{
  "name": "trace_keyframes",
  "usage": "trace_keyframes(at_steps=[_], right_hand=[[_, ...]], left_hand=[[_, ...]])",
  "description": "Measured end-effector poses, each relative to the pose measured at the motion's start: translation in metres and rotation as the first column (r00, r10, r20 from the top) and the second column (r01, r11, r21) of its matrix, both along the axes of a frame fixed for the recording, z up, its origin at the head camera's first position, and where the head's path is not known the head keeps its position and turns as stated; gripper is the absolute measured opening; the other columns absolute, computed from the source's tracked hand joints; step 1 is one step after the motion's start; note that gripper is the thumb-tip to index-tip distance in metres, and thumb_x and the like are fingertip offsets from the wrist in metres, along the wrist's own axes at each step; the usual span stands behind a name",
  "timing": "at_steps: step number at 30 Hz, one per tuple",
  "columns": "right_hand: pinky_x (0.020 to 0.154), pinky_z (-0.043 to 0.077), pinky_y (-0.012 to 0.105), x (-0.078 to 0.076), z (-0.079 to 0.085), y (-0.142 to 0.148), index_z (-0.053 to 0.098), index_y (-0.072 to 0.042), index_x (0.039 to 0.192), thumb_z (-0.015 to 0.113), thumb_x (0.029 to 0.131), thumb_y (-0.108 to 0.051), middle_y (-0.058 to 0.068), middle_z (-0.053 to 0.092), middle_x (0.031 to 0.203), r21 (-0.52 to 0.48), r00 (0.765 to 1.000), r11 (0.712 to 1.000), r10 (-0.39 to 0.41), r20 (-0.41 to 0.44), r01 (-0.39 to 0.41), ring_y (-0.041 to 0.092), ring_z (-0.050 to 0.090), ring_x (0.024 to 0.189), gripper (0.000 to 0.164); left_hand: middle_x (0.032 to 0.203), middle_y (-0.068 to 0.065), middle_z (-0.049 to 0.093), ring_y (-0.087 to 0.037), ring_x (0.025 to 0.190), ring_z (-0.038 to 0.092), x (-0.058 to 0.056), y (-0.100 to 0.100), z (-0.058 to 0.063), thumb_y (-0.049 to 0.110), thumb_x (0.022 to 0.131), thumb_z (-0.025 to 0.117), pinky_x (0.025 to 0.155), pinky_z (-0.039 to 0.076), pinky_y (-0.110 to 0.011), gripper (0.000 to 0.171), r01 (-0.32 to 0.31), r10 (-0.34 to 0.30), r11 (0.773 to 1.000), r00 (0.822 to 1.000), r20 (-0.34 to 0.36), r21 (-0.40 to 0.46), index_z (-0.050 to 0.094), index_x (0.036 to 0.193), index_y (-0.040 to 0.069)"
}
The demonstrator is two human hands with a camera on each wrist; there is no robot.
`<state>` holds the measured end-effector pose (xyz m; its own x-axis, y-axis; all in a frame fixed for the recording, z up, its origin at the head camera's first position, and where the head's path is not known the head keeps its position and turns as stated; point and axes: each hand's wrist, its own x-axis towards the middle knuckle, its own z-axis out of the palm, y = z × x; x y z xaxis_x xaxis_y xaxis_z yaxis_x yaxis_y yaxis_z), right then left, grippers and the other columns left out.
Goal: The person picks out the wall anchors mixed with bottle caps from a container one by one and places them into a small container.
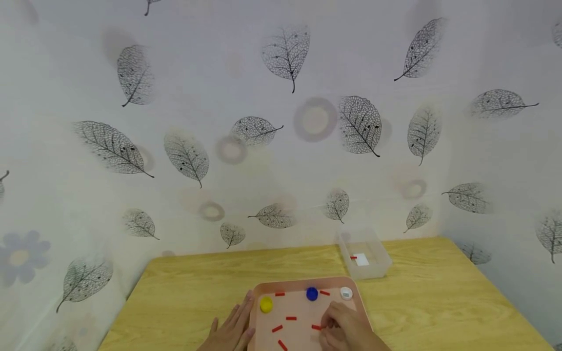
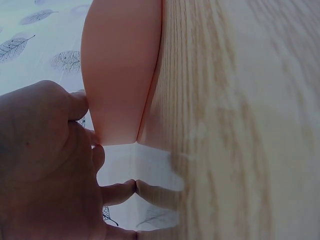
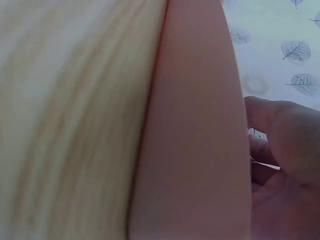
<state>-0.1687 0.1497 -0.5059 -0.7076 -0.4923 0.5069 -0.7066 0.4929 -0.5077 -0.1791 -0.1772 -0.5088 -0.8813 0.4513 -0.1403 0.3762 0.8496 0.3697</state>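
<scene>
Lying just beside right grip (image 1: 346,329): 1 red strip (image 1: 316,327), inside tray (image 1: 298,306).

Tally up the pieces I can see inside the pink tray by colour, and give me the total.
Red strips: 6
Yellow round piece: 1
Blue round piece: 1
White round piece: 1
Total: 9 visible; the right hand may hide more.

we see two bare hands, their outlines soft and rounded. our left hand (image 1: 229,332) has slim fingers with rounded tips; the left wrist view shows its broad base, with one tiny speck on the skin. our right hand (image 1: 347,330) has a full, rounded thumb base and faint folds in the skin beside it.
</scene>
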Motion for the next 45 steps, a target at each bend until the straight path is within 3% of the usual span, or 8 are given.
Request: trace_keyframes(at_steps=[4,7,11,15,19,29,38,45], right_hand=[[0.06,0.044,0.014,-0.003,0.006,0.007,0.057,-0.014,0.085,0.07,0.075,0.004,-0.009,0.052,0.079,-0.046,0.995,0.999,-0.005,-0.096,0.001,0.001,0.048,0.072,0.024],[0.061,0.046,0.016,-0.001,0.014,0.015,0.057,-0.016,0.087,0.068,0.084,-0.003,-0.011,0.052,0.081,-0.052,0.995,0.997,-0.051,0.088,0.055,0.0,0.05,0.074,0.017],[0.06,0.048,0.019,-0.002,0.023,0.025,0.057,-0.019,0.089,0.063,0.092,-0.013,-0.012,0.052,0.083,-0.031,0.956,0.988,-0.14,0.259,0.153,0.001,0.051,0.072,0.008],[0.058,0.049,0.021,-0.012,0.028,0.036,0.058,-0.019,0.086,0.07,0.084,-0.003,-0.012,0.051,0.081,-0.021,0.979,0.981,-0.188,0.077,0.191,0.002,0.051,0.07,0.02],[0.059,0.05,0.024,-0.023,0.031,0.049,0.057,-0.02,0.083,0.076,0.074,0.003,-0.013,0.052,0.079,-0.038,0.968,0.971,-0.239,-0.08,0.237,0.003,0.053,0.071,0.031],[0.058,0.05,0.024,-0.047,0.04,0.078,0.059,-0.017,0.082,0.075,0.074,0.004,-0.011,0.053,0.078,-0.014,0.925,0.94,-0.338,-0.171,0.341,0.007,0.053,0.069,0.028],[0.059,0.05,0.026,-0.074,0.038,0.099,0.061,-0.012,0.083,0.073,0.075,0.005,-0.007,0.054,0.078,-0.003,0.907,0.928,-0.366,-0.21,0.373,0.01,0.054,0.068,0.023],[0.056,0.047,0.025,-0.095,0.03,0.106,0.061,-0.009,0.081,0.074,0.073,0.006,-0.004,0.054,0.076,-0.007,0.885,0.916,-0.391,-0.254,0.402,0.012,0.053,0.065,0.022]], left_hand=[[0.159,-0.002,0.007,-0.038,0.139,0.021,0.002,-0.004,0.0,0.067,0.093,0.027,0.091,0.007,-0.081,0.079,0.049,-0.049,0.998,0.999,0.015,0.036,0.003,0.154,0.023],[0.159,-0.001,0.004,-0.039,0.14,0.018,0.005,-0.008,0.001,0.07,0.09,0.031,0.091,0.004,-0.081,0.086,0.098,-0.098,0.995,0.995,0.015,0.03,0.003,0.154,0.02],[0.159,-0.001,0.005,-0.04,0.139,0.019,0.005,-0.008,0.002,0.072,0.089,0.029,0.091,0.007,-0.081,0.087,0.096,-0.096,0.995,0.995,0.007,0.002,0.004,0.154,0.021],[0.159,-0.001,0.008,-0.038,0.139,0.021,0.002,-0.003,0.003,0.07,0.091,0.025,0.092,0.008,-0.08,0.081,0.036,-0.036,0.999,0.999,0.021,0.002,0.004,0.154,0.024],[0.159,0.0,0.007,-0.037,0.139,0.022,0.001,-0.002,0.003,0.07,0.091,0.024,0.092,0.01,-0.08,0.08,0.024,-0.024,1.0,1.0,0.017,-0.008,0.003,0.154,0.025],[0.159,0.002,0.001,-0.036,0.14,0.02,0.005,-0.007,0.006,0.084,0.079,0.029,0.092,0.012,-0.08,0.1,0.116,-0.121,0.988,0.991,-0.048,-0.099,0.004,0.154,0.022],[0.159,0.0,0.01,-0.038,0.139,0.022,0.002,0.001,0.006,0.068,0.093,0.021,0.092,0.007,-0.08,0.075,-0.021,0.02,1.0,0.998,0.054,0.015,0.004,0.154,0.027],[0.159,0.003,0.01,-0.037,0.139,0.023,0.001,0.001,0.002,0.066,0.094,0.02,0.093,0.006,-0.08,0.071,-0.03,0.027,0.999,0.998,0.064,0.041,0.004,0.154,0.029]])
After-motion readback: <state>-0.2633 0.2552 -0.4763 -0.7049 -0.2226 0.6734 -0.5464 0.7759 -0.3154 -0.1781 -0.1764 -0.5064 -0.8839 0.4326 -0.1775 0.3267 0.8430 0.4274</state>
